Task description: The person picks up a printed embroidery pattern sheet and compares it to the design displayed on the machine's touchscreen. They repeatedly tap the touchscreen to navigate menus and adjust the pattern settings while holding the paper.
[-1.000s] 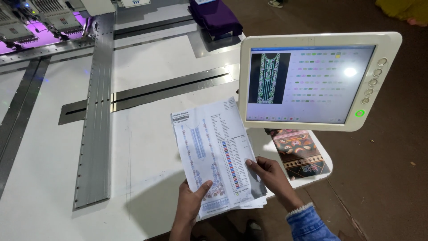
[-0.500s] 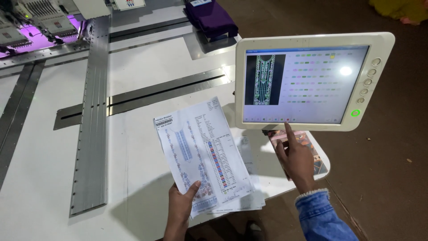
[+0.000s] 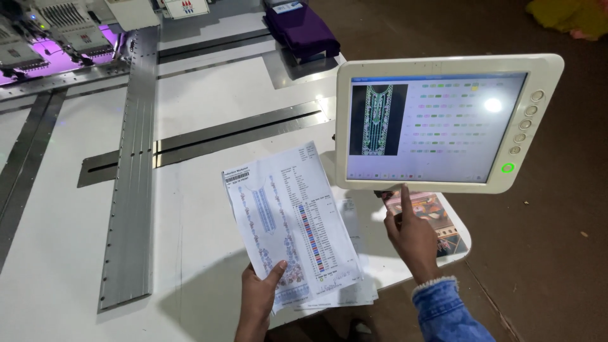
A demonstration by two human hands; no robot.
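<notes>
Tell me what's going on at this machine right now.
A person stands at a large white embroidery machine table. Their left hand holds up a white printed paper sheet with a design drawing and a colour chart. Their right hand, in a blue denim sleeve, points its index finger up to the lower edge of a white-framed touchscreen panel, which shows a long ornamental pattern and rows of small coloured marks. A folded purple cloth lies at the table's far end.

Head camera looks steeply down, close, over the white table (image 3: 190,253).
</notes>
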